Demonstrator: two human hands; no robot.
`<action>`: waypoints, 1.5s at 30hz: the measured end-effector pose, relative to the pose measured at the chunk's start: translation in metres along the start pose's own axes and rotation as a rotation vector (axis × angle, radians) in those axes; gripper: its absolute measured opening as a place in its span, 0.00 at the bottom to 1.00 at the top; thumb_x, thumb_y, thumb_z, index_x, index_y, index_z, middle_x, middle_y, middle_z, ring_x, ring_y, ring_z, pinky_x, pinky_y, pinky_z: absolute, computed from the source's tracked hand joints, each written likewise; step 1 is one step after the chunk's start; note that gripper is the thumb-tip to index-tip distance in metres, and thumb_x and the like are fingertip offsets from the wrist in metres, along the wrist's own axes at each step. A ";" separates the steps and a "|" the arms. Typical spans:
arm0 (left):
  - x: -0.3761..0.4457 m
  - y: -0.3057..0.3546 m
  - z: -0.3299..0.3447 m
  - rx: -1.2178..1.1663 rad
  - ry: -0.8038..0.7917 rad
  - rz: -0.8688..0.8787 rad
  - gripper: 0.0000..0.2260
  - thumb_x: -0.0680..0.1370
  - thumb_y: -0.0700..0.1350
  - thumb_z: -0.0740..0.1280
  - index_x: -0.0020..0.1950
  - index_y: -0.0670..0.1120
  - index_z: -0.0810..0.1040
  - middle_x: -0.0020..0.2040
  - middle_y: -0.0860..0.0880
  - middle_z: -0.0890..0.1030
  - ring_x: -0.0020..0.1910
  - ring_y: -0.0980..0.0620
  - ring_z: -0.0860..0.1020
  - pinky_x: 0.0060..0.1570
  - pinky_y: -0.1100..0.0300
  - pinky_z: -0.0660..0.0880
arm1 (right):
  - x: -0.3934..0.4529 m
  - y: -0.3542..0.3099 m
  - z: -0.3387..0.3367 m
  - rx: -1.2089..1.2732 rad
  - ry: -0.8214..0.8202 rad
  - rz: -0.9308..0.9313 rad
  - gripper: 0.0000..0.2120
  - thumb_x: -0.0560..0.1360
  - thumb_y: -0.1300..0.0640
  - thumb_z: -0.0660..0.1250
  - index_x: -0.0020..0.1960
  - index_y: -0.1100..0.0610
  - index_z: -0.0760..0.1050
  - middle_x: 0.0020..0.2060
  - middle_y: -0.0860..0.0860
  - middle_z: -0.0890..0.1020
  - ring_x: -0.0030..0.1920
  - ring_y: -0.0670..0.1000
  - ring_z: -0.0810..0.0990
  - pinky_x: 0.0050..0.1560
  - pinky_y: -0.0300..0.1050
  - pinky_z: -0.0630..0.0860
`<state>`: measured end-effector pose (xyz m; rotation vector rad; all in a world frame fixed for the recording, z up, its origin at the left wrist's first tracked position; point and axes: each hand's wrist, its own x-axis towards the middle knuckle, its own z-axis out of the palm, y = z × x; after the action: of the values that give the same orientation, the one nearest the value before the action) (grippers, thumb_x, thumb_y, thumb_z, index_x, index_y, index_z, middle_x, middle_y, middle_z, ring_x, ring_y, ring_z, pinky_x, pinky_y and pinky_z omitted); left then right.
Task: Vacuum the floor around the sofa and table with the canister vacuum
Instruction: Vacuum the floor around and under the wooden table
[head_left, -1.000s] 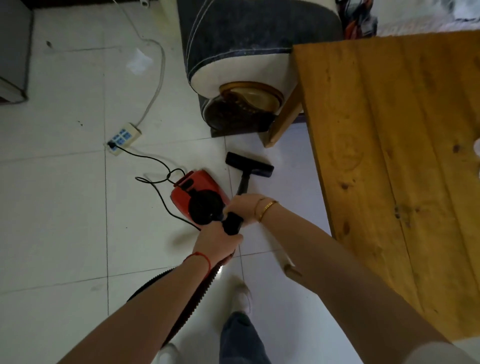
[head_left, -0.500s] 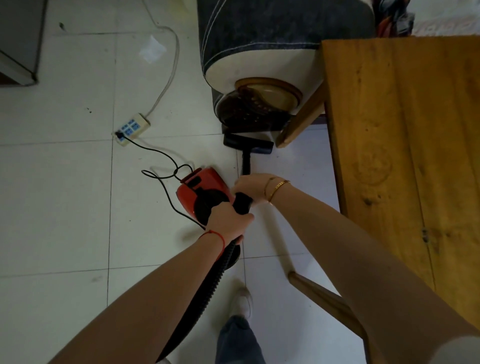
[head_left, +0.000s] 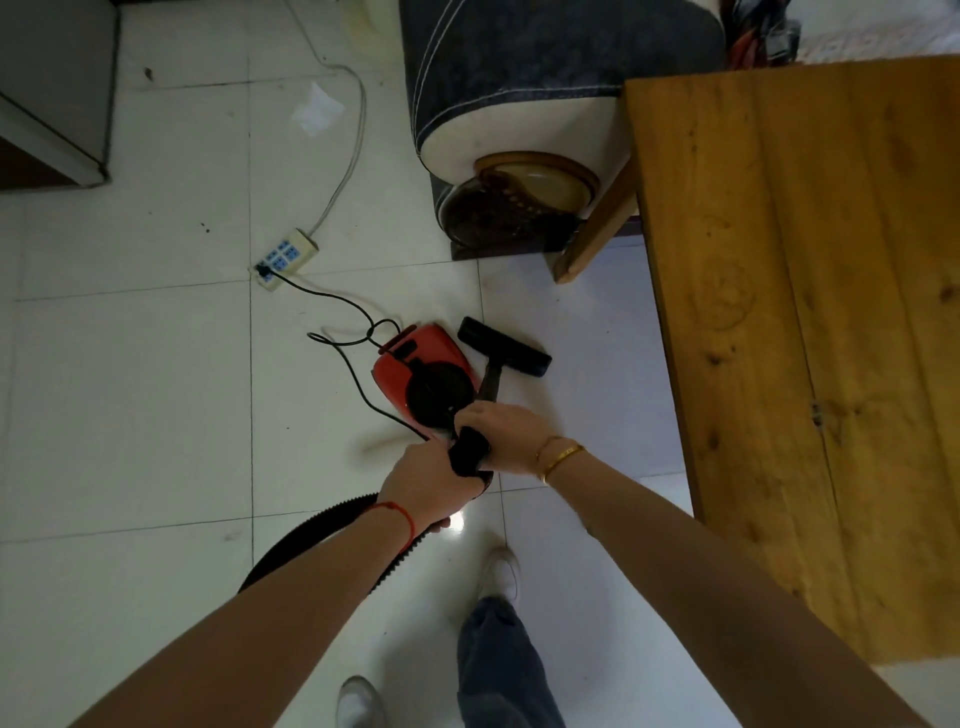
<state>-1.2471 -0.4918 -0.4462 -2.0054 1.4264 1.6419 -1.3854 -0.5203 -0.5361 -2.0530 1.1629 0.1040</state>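
Observation:
A red canister vacuum (head_left: 422, 362) sits on the white tiled floor. Its black wand (head_left: 488, 385) runs forward to a black floor nozzle (head_left: 505, 353) lying flat on the tiles, a short way in front of the sofa arm (head_left: 519, 83). My right hand (head_left: 501, 428) grips the wand higher up, and my left hand (head_left: 428, 480) grips it just behind, where the ribbed black hose (head_left: 306, 535) joins. The hose loops back under my left arm. The wooden table (head_left: 805, 312) fills the right side.
A power strip (head_left: 284, 257) lies on the floor at left, with the vacuum's black cord (head_left: 343, 338) looping from it. A table leg (head_left: 592, 234) slants beside the sofa base. A grey cabinet (head_left: 52, 104) stands far left. A paper scrap (head_left: 317, 109) lies near the sofa. My feet (head_left: 498, 569) are below.
The nozzle has pulled back from the sofa base toward me, away from the dark foot of the sofa. Both hands drew the wand back; the canister stayed in place.

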 end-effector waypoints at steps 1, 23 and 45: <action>-0.004 -0.002 -0.003 0.031 -0.006 0.002 0.05 0.72 0.44 0.69 0.41 0.44 0.74 0.30 0.46 0.78 0.24 0.50 0.75 0.26 0.61 0.75 | -0.004 -0.005 0.005 0.018 0.030 0.020 0.10 0.70 0.54 0.70 0.47 0.55 0.73 0.46 0.50 0.78 0.40 0.48 0.76 0.37 0.41 0.73; 0.060 0.055 0.011 0.372 -0.037 0.176 0.08 0.72 0.45 0.69 0.46 0.41 0.77 0.37 0.42 0.82 0.28 0.47 0.77 0.32 0.57 0.77 | -0.019 0.049 -0.025 0.183 0.103 0.347 0.10 0.70 0.59 0.70 0.48 0.56 0.71 0.49 0.54 0.78 0.45 0.53 0.76 0.42 0.42 0.68; -0.032 -0.060 -0.058 1.038 -0.198 0.504 0.06 0.73 0.45 0.67 0.49 0.47 0.77 0.33 0.52 0.76 0.26 0.57 0.71 0.31 0.62 0.74 | -0.038 -0.147 0.094 0.497 0.515 0.605 0.14 0.70 0.57 0.72 0.54 0.57 0.73 0.51 0.54 0.81 0.51 0.54 0.79 0.48 0.42 0.72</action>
<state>-1.1621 -0.4805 -0.4222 -0.9245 2.1628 0.8150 -1.2688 -0.3891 -0.5028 -1.2700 1.8781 -0.4071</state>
